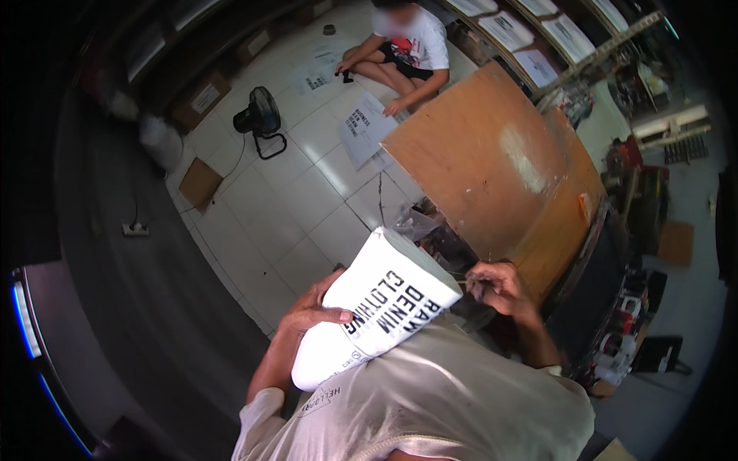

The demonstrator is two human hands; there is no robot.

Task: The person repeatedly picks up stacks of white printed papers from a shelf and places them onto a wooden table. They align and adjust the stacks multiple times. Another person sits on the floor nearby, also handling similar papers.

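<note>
A thick white bundle point(384, 307), folded or rolled and printed in black, leans against my chest. I cannot tell whether it is plastic or cloth. Around its left side is my left hand point(311, 307), closed, with the thumb lying on the printed face and the other fingers partly hidden behind. Just off the bundle's right end is my right hand point(496, 288), its fingers bent together in a pinch. A thin pale line shows between these fingers and the bundle, too fine to name.
A large brown board point(492, 154) stands ahead to the right. On the tiled floor sit a black fan point(261, 115) and, farther off, a person point(419, 46) with printed sheets point(365, 131). Shelves point(538, 31) hold white stacks. A power strip point(135, 230) lies at left.
</note>
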